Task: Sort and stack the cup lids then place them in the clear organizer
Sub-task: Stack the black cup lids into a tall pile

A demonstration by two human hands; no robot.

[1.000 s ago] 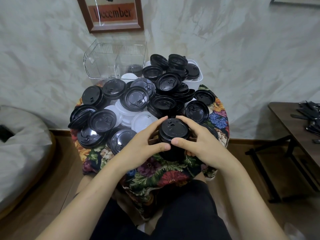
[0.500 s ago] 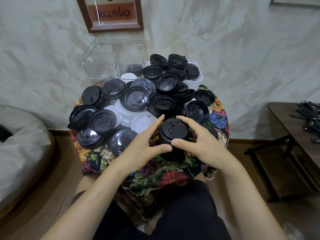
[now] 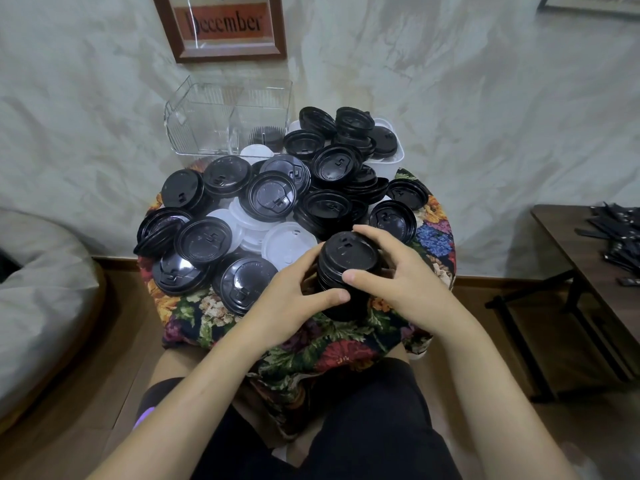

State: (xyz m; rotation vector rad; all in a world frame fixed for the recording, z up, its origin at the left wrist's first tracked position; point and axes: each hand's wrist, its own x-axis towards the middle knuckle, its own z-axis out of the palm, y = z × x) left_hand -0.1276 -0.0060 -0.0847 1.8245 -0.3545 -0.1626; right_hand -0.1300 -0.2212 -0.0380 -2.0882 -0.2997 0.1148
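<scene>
Both hands clamped on stack of black lids (image 3: 348, 268) at near edge of desk (image 3: 434, 237). Left hand (image 3: 291, 299) wraps left side, thumb across front. Right hand (image 3: 398, 271) wraps right side, fingers over top rim. Loose black and white lids (image 3: 287, 242) piled behind stack. Clear organizer (image 3: 207, 119) at far edge, few dark lids in right compartment.

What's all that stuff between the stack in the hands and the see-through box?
In the head view, loose black lids and white lids are heaped on the table between the stack and the organizer.
</scene>
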